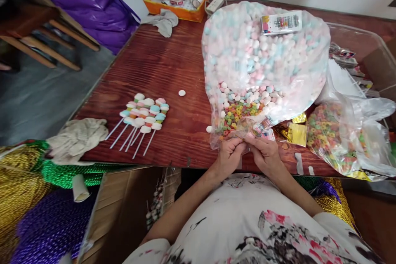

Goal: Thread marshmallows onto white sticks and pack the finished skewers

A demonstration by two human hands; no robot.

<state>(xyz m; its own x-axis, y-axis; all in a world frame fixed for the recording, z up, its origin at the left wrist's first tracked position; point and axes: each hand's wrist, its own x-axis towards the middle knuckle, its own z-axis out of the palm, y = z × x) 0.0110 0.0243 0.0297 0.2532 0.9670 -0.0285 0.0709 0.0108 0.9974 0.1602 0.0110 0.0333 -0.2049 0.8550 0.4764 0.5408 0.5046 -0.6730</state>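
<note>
At the table's front edge, my left hand [229,156] and my right hand [265,155] meet with fingertips pinched together. Both are closed on a small clear plastic bag [246,125], which carries a printed label [262,125]. What sits inside this bag is hard to make out. Just beyond lies a large clear plastic bag [269,66] of pastel marshmallow-like candies, with colourful ring candies [239,113] near its mouth. To the left, several candy skewers [145,112] with white sticks lie in a bunch. A second bag of ring candies [328,132] rests right of my hands.
Gold foil pieces [297,133] lie beside my right hand. Behind are an orange box [176,4] and a clear plastic tub [368,35]. A crumpled cloth [77,139] hangs at the table's left front corner. Shiny bead strands [55,222] and a cardboard box [108,210] stand below.
</note>
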